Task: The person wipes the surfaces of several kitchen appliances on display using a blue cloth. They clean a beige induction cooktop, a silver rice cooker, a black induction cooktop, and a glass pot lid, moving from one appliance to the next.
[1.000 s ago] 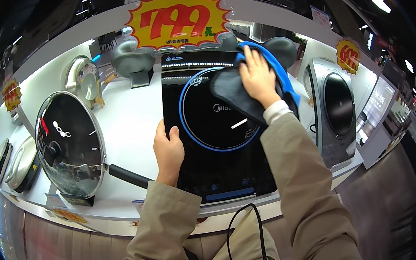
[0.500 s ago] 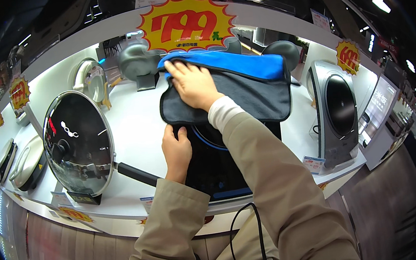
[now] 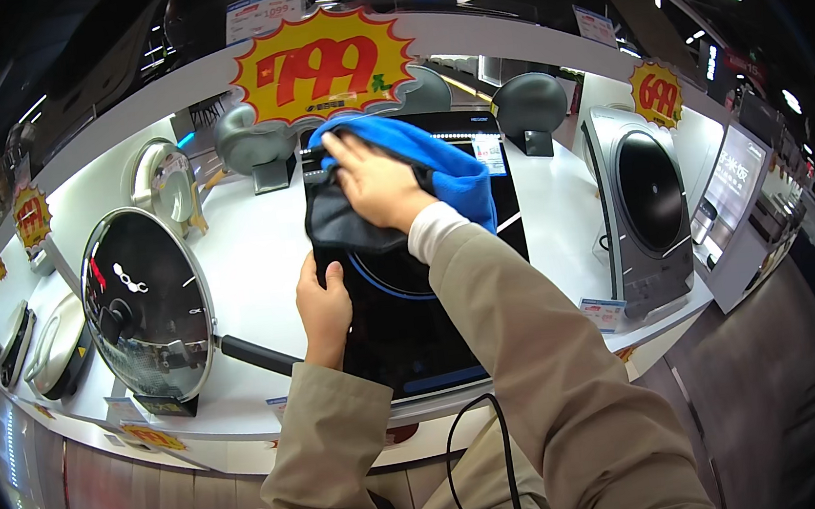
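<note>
A blue and black cloth (image 3: 461,173) lies bunched over the upper left part of a black induction cooktop (image 3: 406,338). My right hand (image 3: 376,181) presses on the cloth and holds it, its fingers stretched toward the cooktop's far left corner. With the thumb in front and the other fingers mostly hidden, my left hand (image 3: 322,307) grips the cooktop's left edge. A ring marking on the glass shows partly below the cloth. At the cooktop's far right is a small label (image 3: 489,154).
To the left stands a lidded pan (image 3: 147,304), its black handle (image 3: 258,354) pointing toward my left sleeve. A grey appliance with a round black panel (image 3: 646,202) stands at right. Dark round pans (image 3: 531,105) are behind. A yellow starburst price sign (image 3: 323,64) hangs at the far edge.
The cloth, spread wide across the cooktop before, is now bunched around my right hand, uncovering the cooktop's far and right parts. My left hand keeps the left edge. The view has shifted slightly.
</note>
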Tool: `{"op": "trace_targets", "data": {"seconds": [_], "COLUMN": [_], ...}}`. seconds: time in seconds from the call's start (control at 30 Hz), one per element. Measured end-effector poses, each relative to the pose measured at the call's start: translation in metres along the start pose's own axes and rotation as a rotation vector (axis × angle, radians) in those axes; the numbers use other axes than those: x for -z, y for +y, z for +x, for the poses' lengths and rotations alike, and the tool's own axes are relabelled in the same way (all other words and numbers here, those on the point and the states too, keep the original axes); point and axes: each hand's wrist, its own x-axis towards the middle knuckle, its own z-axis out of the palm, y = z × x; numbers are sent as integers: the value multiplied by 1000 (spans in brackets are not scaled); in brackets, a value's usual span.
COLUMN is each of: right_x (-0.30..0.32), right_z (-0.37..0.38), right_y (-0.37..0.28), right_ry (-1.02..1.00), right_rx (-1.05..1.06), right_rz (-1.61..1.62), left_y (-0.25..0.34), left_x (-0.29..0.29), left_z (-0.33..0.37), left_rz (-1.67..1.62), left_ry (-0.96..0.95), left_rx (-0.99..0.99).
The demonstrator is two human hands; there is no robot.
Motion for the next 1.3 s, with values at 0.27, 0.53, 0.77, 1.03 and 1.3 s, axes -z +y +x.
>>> {"op": "trace_targets", "data": {"seconds": [0.27, 0.53, 0.77, 1.03, 1.3], "right_x": [65, 62, 87, 67, 91], "right_z": [-37, -142, -48, -158, -68], "right_y": [115, 62, 128, 65, 124], "right_ry": [256, 235, 196, 194, 208], "right_rx": [-400, -276, -247, -214, -282], "right_rz": [-371, -431, -261, -308, -199], "left_y": [22, 14, 19, 15, 16], "left_x": [1, 5, -2, 8, -2], "left_z": [-3, -4, -2, -4, -4], "left_rz": [-18, 15, -5, 42, 0], "left_ry": [-48, -33, -63, -69, -58], "left_rx": [83, 75, 55, 67, -8]}}
